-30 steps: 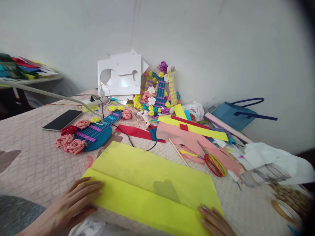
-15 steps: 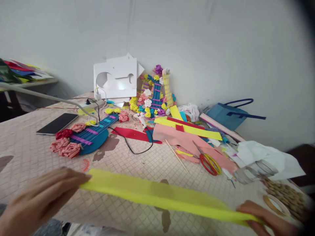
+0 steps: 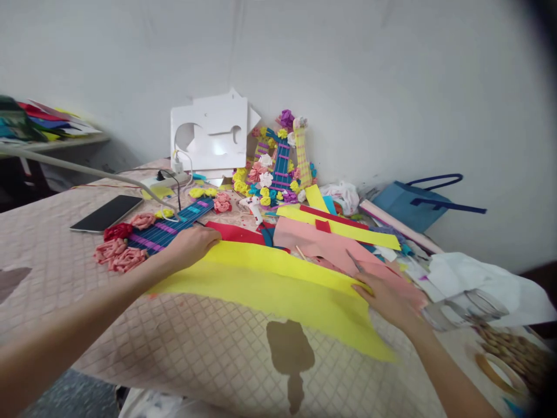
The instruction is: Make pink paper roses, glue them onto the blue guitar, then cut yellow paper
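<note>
A long yellow sheet of paper (image 3: 278, 290) stretches across the middle of the table, with a fold or band along its far edge. My left hand (image 3: 195, 244) is closed on the far left corner of the sheet, beside a blue paper guitar (image 3: 174, 226) trimmed with paper roses (image 3: 126, 258). At the far right corner, my right hand (image 3: 383, 293) pinches the sheet. Just beyond its fingers a scissor blade (image 3: 353, 259) shows on pink paper (image 3: 322, 238); the scissors' handles are mostly hidden behind the hand.
A white glue gun (image 3: 252, 208) lies behind the sheet, near a phone (image 3: 107, 212). Decorated guitars (image 3: 281, 165) lean on the wall beside white cutouts (image 3: 209, 133). To the right are a glass jar (image 3: 465, 307), a tape roll (image 3: 500, 374) and a blue bag (image 3: 411, 206).
Both hands have moved away from me over the table, carrying the yellow sheet. It now lies opened wider and covers the wooden stick and part of the pink scraps.
</note>
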Tool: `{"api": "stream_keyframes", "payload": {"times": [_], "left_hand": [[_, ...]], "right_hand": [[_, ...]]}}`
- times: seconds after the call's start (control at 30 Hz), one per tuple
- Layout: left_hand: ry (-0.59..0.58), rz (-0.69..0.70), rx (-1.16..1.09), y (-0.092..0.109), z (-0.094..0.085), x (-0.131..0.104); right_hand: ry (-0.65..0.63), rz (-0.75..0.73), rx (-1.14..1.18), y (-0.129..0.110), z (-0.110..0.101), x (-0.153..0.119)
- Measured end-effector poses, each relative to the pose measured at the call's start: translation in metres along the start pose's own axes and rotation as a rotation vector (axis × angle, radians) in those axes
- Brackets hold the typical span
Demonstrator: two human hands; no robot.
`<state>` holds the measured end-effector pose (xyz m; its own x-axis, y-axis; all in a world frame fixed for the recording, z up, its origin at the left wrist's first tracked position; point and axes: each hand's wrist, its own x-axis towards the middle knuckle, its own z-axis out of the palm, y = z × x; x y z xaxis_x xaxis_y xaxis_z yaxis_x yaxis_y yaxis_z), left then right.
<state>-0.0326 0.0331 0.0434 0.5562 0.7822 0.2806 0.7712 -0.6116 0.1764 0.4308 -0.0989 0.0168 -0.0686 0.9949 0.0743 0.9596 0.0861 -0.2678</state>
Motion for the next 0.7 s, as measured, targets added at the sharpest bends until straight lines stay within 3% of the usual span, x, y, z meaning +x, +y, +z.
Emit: {"api": "stream_keyframes", "payload": {"times": [0.1, 0.23, 0.33, 0.43, 0.53, 0.7], "left_hand": [[-0.024, 0.032, 0.074, 0.000, 0.012, 0.000], [0.039, 0.138, 0.036, 0.032, 0.012, -0.021], [-0.046, 0.291, -0.144, 0.064, 0.016, -0.048], [-0.163, 0.361, -0.185, 0.083, 0.028, -0.072], [-0.187, 0.418, -0.147, 0.089, 0.039, -0.083], [-0.129, 0.511, -0.092, 0.091, 0.044, -0.081]], "right_hand": [[0.046, -0.004, -0.047, 0.007, 0.013, 0.003], [0.165, -0.052, -0.140, 0.014, 0.021, 0.004], [0.307, -0.113, -0.222, 0.009, 0.021, 0.002], [0.393, -0.145, -0.248, -0.005, 0.020, -0.006], [0.360, -0.181, -0.207, -0.020, 0.021, -0.017], [0.166, -0.201, -0.058, -0.036, 0.029, -0.036]]}}
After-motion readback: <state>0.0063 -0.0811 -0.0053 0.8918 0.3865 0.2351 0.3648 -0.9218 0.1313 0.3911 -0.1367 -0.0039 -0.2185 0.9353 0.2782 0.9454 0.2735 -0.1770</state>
